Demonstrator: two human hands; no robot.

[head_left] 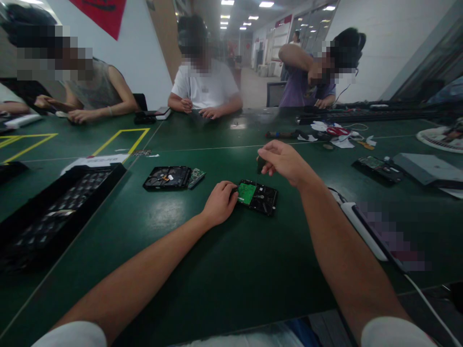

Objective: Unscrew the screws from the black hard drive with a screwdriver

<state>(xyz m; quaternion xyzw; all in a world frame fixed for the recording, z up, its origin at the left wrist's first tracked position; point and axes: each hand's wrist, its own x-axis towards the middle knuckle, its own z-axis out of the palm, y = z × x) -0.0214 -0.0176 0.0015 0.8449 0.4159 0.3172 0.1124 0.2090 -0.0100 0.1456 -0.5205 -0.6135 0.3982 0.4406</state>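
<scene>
A black hard drive (pixel 265 200) with a green circuit board (pixel 246 193) on its left part lies on the green table. My left hand (pixel 220 202) grips the drive's left end, fingers bent against its edge. Above the drive, my right hand (pixel 280 161) is closed round the dark handle of a screwdriver (pixel 260 165), whose thin shaft points down at the board's right edge. Left of my left hand lies a second drive (pixel 168 178), with a loose circuit board (pixel 196 178) beside it.
A long black tray (pixel 61 212) stands at the left. At the right are another drive (pixel 378 168), a grey box (pixel 427 168) and a white power strip (pixel 363 231) with a cable. Three people sit across the table (pixel 231 270), near scraps and cables.
</scene>
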